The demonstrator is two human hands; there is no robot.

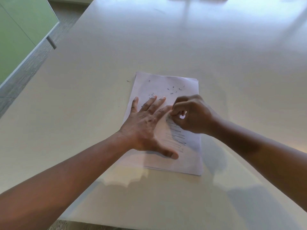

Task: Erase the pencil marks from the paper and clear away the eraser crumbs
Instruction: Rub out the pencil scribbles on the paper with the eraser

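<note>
One sheet of paper (167, 123) — perhaps the top of a thin stack — lies on the white table (216, 55), long axis running away from the person. The left hand (147, 125) is spread flat, pressing it down. The right hand (191, 115) has its fingers curled together at the upper end of the pencil marks (178, 136), presumably pinching an eraser, which stays hidden. The remaining scribble lies toward the person, so the right hand is nearer. Over a dozen eraser crumbs (172, 90) scatter beyond both hands — two or three off the paper.
</note>
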